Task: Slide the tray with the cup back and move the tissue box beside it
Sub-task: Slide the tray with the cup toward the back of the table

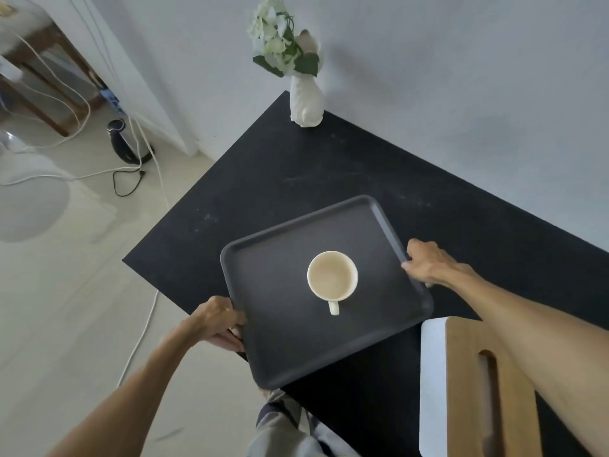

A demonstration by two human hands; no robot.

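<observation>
Tray [283,341], dark grey, gripped on both short sides: left hand [219,321] clamps near-left rim w/ thumb on top, fingers under; right hand [428,263] pinches far-right rim. Its near corner overhangs the black table [263,173] edge. Cream cup [332,280] stands upright at tray centre, handle twd the person. Tissue box [438,384], white w/ slotted wooden lid, sits just right of tray, under right forearm. White vase [305,102] w/ flowers at far corner, by wall.
</observation>
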